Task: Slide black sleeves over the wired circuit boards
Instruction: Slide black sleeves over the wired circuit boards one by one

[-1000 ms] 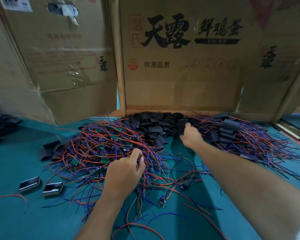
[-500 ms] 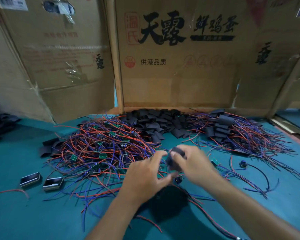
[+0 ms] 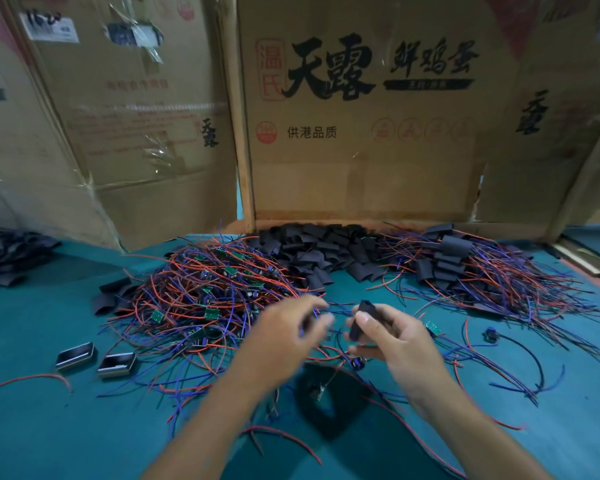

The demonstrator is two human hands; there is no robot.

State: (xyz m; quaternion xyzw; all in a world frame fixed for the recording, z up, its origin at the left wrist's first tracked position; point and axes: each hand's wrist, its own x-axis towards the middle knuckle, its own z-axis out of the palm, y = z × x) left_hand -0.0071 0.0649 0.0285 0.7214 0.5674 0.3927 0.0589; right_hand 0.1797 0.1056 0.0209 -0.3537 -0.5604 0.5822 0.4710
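Note:
My right hand (image 3: pixel 392 341) pinches a black sleeve (image 3: pixel 360 318) between thumb and fingers, held upright above the teal table (image 3: pixel 49 427). My left hand (image 3: pixel 288 337) is motion-blurred just left of it, its fingertips pinched on thin wires (image 3: pixel 338 344) that run down to a small circuit board (image 3: pixel 316 391) dangling below the hands. The sleeve and the left fingertips are a short gap apart. A tangle of red and blue wired circuit boards (image 3: pixel 205 296) lies at the left, and loose black sleeves (image 3: pixel 319 251) are heaped at the back.
Sleeved boards with wires (image 3: pixel 465 268) are piled at the right. Two small dark metal-rimmed parts (image 3: pixel 75 355) lie at the left front. A loose green board (image 3: pixel 433 329) and a black cable (image 3: pixel 520 348) lie right of my hands. Cardboard walls (image 3: pixel 361 168) close the back.
My right hand fetched a black sleeve from the back heap and brought it to the middle. My left hand lifted wires from the tangle; the hands have now drawn slightly apart.

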